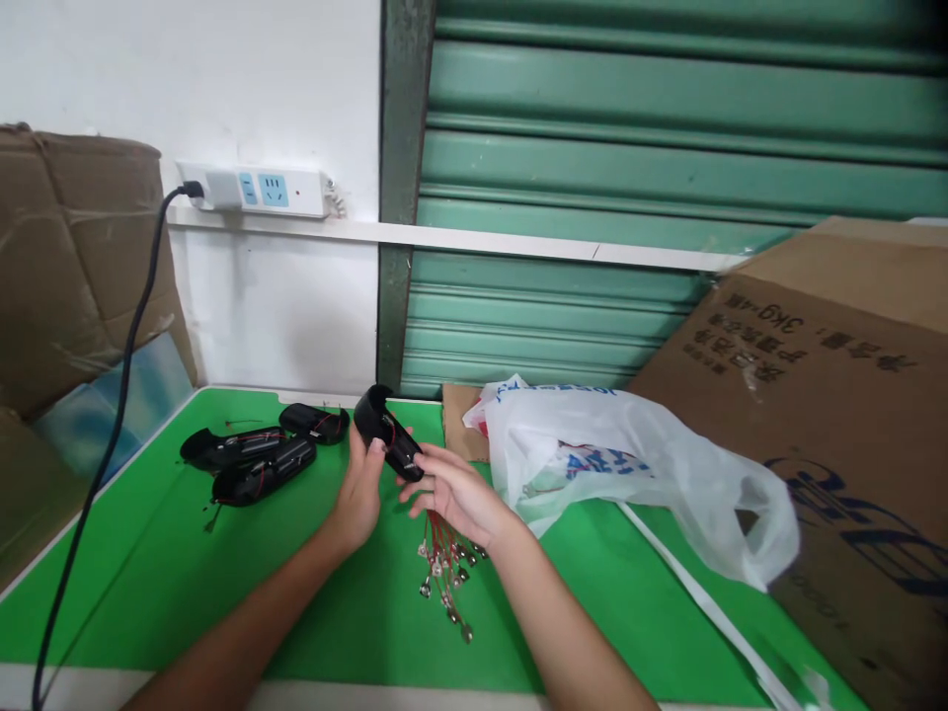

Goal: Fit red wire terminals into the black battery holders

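Observation:
Between my two hands is a black curved plastic housing [386, 431] with a thin red wire inside, tilted above the green tabletop. My left hand [361, 489] grips its left side, thumb on the edge. The fingers of my right hand [460, 491] close on its lower right end. Under my right hand lies a bunch of red wires with small round metal ends [444, 573], partly hidden by the hand. Several similar black housings [263, 472] with wires lie on the table to the left.
A white plastic bag [637, 444] lies right of my hands, with a white strip [703, 602] below it. Cardboard boxes stand at the left [81, 257] and right [836, 425]. A black cable [129, 365] hangs from a wall power strip [259, 190] across the table's left side.

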The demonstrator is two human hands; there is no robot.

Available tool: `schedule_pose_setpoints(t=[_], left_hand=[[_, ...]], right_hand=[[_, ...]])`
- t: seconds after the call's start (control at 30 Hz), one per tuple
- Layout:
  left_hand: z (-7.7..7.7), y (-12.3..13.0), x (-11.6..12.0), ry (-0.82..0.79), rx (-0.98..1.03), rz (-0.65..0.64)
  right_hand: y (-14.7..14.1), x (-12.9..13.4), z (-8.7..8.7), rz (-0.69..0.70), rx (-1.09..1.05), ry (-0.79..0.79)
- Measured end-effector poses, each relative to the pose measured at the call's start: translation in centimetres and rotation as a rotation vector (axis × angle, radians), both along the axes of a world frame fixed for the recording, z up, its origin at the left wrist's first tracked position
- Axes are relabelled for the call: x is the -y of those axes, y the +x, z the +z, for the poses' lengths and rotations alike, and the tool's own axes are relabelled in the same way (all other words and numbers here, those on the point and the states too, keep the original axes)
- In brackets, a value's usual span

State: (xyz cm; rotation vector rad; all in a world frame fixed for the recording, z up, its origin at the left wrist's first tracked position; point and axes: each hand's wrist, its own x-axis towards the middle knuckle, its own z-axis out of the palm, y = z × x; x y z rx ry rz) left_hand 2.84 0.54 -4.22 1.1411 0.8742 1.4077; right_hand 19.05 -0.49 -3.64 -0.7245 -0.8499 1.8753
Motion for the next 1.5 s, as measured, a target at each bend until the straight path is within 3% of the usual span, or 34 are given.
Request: schedule_pose_setpoints(t=[0.2,0.37,0.43,0.5,0.63,0.73,0.87,1.0,1.27,1.5], left_hand=[[0.2,-0.7,0.1,0.078,0.017,-0.126],[1.7,-1.6,0.2,0.154,0.025,-0.25],[2.6,-1.7,0.2,0.057,0.089,-0.27],[3.3,-1.7,0.2,-0.156,0.125,-0.334],[3.5,-1.6,0.4,-0.621,-0.007,-0.746],[2.8,-1.3,0.8,-0.7,-0.076,-0.907],[2.3,-0.7,1.0,-0.656,-0.082,-0.779],[2.3,-0.1,1.0,-0.551,0.077,-0.491],[1.2,1.4,1.2,-0.507,0.116,-0.175],[0.6,1.6,1.2,-0.483,0.11,-0.106]], right_hand=[[0.9,-0.7,0.1,-0.203,-0.083,0.019],[1.8,-0.7,0.6,-0.292,-0.036,0.077],[2.0,-0.6,0.9,-0.296,0.005,0.102],[2.2,-0.3,1.0,-0.225,0.085,0.152],[2.0,0.3,1.0,-0.015,0.337,0.334],[1.9,0.4,1.0,-0.019,0.493,0.517],[1.8,0.1,0.7,-0.226,0.623,0.592],[1.4,-0.3,0.4,-0.489,0.679,0.502],[-0.9,0.7,0.4,-0.516,0.714,0.537],[-1.1,1.2,1.0,-0.618,0.791,0.648]])
